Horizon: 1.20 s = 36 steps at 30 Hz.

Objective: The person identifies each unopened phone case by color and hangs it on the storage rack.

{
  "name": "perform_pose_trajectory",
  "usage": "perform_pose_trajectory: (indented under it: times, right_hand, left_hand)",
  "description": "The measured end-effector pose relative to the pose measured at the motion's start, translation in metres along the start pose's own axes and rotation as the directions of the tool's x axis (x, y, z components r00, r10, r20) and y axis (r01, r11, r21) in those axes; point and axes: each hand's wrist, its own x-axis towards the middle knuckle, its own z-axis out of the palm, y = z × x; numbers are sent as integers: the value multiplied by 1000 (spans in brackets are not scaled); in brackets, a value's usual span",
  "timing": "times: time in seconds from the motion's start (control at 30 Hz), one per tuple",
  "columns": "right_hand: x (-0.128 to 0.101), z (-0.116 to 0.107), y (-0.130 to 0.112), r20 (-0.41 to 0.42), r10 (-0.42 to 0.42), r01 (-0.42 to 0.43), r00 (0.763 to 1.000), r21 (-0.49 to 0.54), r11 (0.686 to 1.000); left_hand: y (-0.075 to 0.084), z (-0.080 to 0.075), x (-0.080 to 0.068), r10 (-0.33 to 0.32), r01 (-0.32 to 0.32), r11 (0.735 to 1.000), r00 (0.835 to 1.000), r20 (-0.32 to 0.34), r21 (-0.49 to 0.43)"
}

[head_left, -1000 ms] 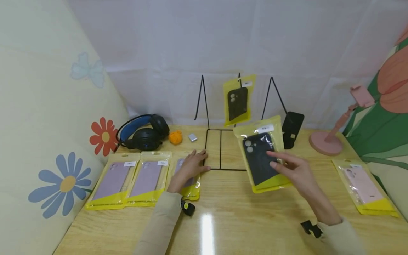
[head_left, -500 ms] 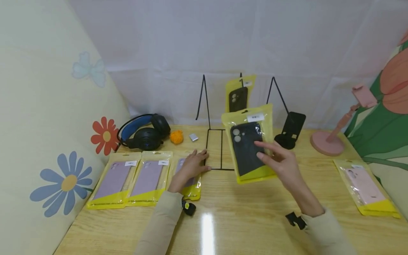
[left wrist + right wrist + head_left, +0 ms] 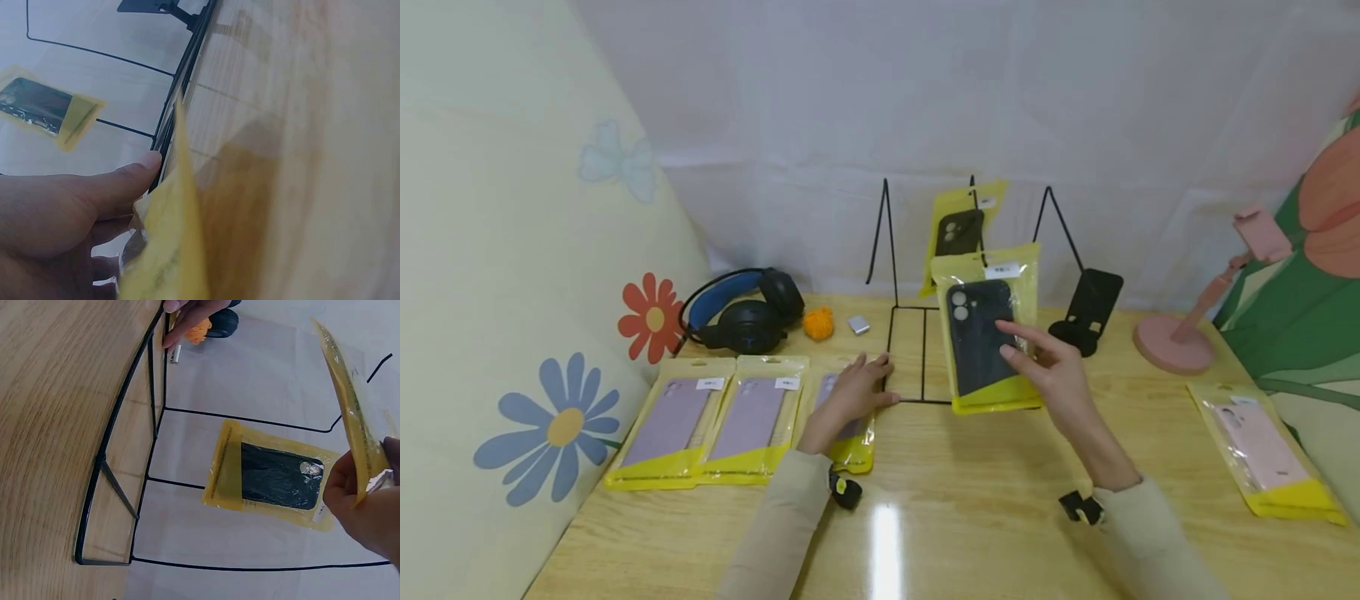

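My right hand (image 3: 1062,383) pinches a black phone case in a yellow-edged clear packet (image 3: 977,312) by its right side. The packet is upright above the table, its top edge overlapping the middle hook of a black wire display rack (image 3: 923,358). In the right wrist view it appears edge-on. A similar packet with a black case (image 3: 281,475) hangs farther back on that hook. My left hand (image 3: 850,393) lies over a packet with a purple phone case (image 3: 853,454), fingertips touching the rack's left base bar, thumb extended. The left fingers are partly hidden in the left wrist view.
Two more purple-case packets (image 3: 748,417) lie at the left. Headphones (image 3: 748,317), an orange yarn ball (image 3: 818,323) and a small silver block (image 3: 859,324) stand behind. A black phone stand (image 3: 1090,308), pink stand (image 3: 1176,342) and pink-case packet (image 3: 1262,446) are at the right.
My right hand has moved the black-case packet left and up to the middle hook, and it now hangs straighter. The hanging packet behind has tilted slightly. My left hand has stayed in place.
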Motion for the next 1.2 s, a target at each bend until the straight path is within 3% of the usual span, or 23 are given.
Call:
perform_pose_trajectory:
  times: [0.47, 0.7, 1.0, 1.2]
  right_hand:
    - [66, 11, 33, -24, 83, -81, 996, 88, 993]
    - [85, 14, 45, -36, 69, -63, 997, 148, 987]
    - [84, 6, 55, -24, 121, -117, 992, 138, 984]
    - [62, -11, 60, -30, 101, -102, 994, -38, 994]
  left_hand:
    - [-2, 4, 1, -11, 11, 1000, 1000, 1, 5]
    - [0, 8, -2, -10, 10, 1000, 1000, 7, -5]
    - [3, 15, -3, 10, -10, 1000, 1000, 7, -2]
    - [3, 14, -1, -6, 6, 1000, 1000, 3, 0]
